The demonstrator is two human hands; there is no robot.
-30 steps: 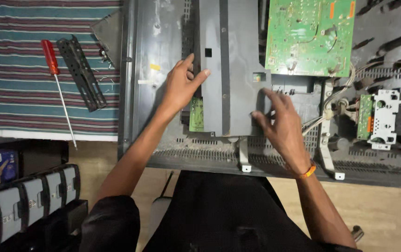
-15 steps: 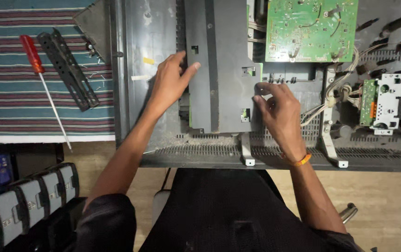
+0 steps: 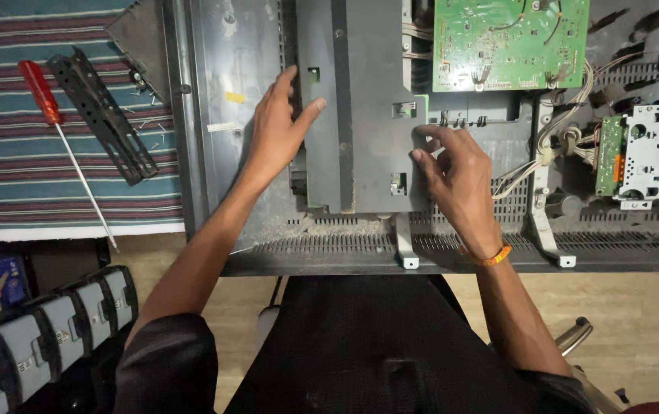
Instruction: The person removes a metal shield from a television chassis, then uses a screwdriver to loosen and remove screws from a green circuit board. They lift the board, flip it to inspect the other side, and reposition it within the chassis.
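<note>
Grey metal shield plate lies dusty on the opened chassis, right of the red screwdriver; the left hand rests flat and spread on its left edge, the right hand curls fingertips at its right edge. Lifted unevenly, it might snag the white wires beside the green circuit board.

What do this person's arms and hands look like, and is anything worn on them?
Both forearms are bare, with dark sleeves pushed up to about the elbows. The left hand wears nothing: no glove, ring or watch shows. The right hand is bare too, but an orange band circles its wrist. The fingers are uncovered.
</note>
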